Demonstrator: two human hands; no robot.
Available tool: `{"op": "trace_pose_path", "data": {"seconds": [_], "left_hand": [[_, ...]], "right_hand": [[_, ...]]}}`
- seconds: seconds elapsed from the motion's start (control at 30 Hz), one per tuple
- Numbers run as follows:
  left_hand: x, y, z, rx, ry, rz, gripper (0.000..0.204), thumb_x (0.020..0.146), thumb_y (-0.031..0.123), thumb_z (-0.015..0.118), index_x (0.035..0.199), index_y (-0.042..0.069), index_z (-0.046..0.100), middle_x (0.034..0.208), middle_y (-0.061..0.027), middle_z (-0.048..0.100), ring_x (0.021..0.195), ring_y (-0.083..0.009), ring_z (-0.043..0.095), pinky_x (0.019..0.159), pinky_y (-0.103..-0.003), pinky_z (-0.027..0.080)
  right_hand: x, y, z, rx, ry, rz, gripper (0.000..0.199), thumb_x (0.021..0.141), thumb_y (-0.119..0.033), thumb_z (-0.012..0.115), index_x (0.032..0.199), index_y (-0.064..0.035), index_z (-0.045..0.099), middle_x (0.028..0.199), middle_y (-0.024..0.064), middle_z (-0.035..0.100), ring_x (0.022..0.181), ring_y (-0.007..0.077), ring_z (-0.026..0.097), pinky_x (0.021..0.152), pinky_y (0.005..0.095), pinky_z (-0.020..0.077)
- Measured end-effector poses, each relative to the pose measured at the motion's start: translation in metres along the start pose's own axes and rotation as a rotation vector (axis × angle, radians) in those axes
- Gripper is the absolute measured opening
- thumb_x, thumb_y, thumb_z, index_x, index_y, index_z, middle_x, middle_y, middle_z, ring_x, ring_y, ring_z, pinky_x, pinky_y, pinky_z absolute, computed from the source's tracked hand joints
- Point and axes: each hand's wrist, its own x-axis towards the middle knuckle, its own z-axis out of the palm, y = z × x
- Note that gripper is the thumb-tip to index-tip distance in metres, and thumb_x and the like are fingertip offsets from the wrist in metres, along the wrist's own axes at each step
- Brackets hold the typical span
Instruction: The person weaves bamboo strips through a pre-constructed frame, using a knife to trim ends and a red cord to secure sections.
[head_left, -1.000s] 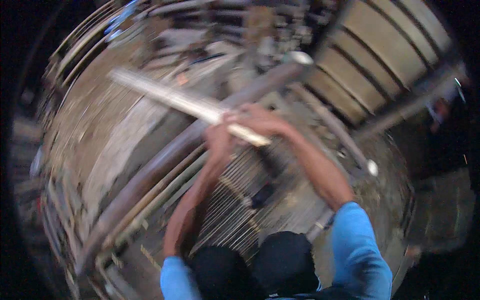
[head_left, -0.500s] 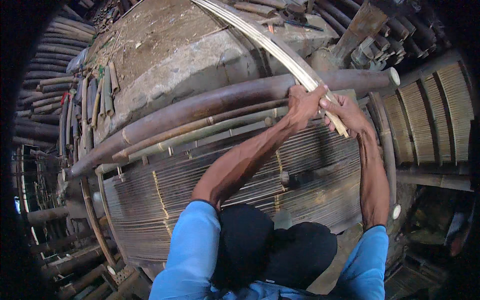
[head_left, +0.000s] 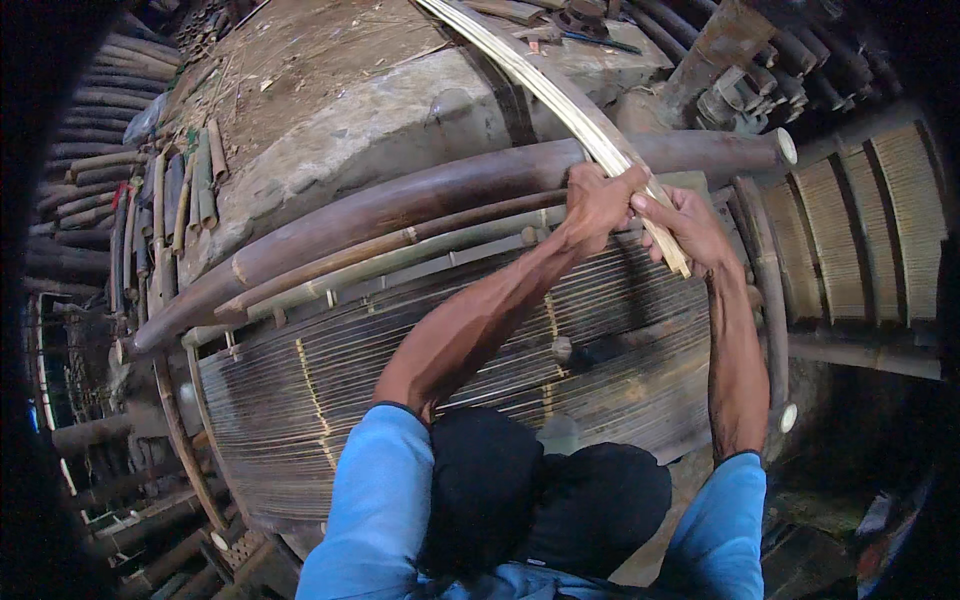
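— both hands, left hand (head_left: 597, 205) and right hand (head_left: 688, 225), clamp the pale bamboo strip (head_left: 560, 95) over the slatted bamboo panel (head_left: 420, 380).
— any change?
— barely; view steadied, the grip unchanged, strip angled up.

Both hands, left (head_left: 596, 203) and right (head_left: 690, 228), gripping pale bamboo strips (head_left: 560, 98) above slatted bamboo panel (head_left: 400, 390)

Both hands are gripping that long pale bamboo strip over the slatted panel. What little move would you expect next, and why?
Probably a short pull of the bamboo strip toward the body. The left hand is closed around it and the right hand grips it just below. Its near end barely pokes past the right hand, while most of its length reaches away over the thick bamboo pole, not yet over the slatted panel.
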Motion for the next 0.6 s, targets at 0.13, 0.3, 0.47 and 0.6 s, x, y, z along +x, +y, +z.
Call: {"op": "trace_pose_path", "data": {"seconds": [0.13, 0.3, 0.47, 0.6], "left_hand": [[-0.011, 0.019, 0.009, 0.071, 0.021, -0.080, 0.035, 0.089, 0.029, 0.074, 0.083, -0.005, 0.072, 0.061, -0.0069, 0.063, 0.044, -0.0118, 0.051, 0.039, -0.030, 0.037], [-0.025, -0.011, -0.049, 0.125, -0.266, -0.139, 0.058, 0.096, 0.051, 0.060, 0.092, -0.005, 0.073, 0.058, -0.0074, 0.060, 0.046, -0.0122, 0.052, 0.044, -0.030, 0.039], [-0.070, -0.068, -0.166, 0.773, -0.233, 0.072, 0.044, 0.097, 0.041, 0.062, 0.108, 0.000, 0.072, 0.091, -0.0142, 0.073, 0.080, -0.0212, 0.066, 0.076, -0.038, 0.052], [-0.081, -0.128, -0.287, 1.134, 0.140, 0.446, 0.040, 0.095, 0.033, 0.067, 0.121, 0.002, 0.066, 0.106, -0.0214, 0.068, 0.098, -0.0344, 0.067, 0.087, -0.045, 0.052]], "right_hand": [[0.003, -0.002, -0.015, -0.042, -0.030, 0.062, 0.034, 0.096, -0.039, 0.070, 0.103, -0.0062, 0.063, 0.070, 0.0029, 0.067, 0.050, 0.0080, 0.063, 0.043, 0.0197, 0.0488], [0.001, 0.002, -0.020, -0.026, -0.148, 0.002, 0.058, 0.101, -0.058, 0.050, 0.116, -0.0036, 0.063, 0.083, 0.0087, 0.072, 0.061, 0.0122, 0.070, 0.048, 0.0229, 0.0570], [0.004, 0.063, -0.065, 0.370, 0.010, 0.057, 0.075, 0.100, -0.069, 0.037, 0.132, -0.0040, 0.057, 0.094, 0.0129, 0.072, 0.072, 0.0181, 0.072, 0.054, 0.0300, 0.0610], [0.042, 0.192, -0.061, -0.233, 0.342, 0.011, 0.050, 0.100, -0.050, 0.058, 0.123, -0.0057, 0.063, 0.102, 0.0084, 0.070, 0.085, 0.0186, 0.070, 0.073, 0.0333, 0.0582]]}}
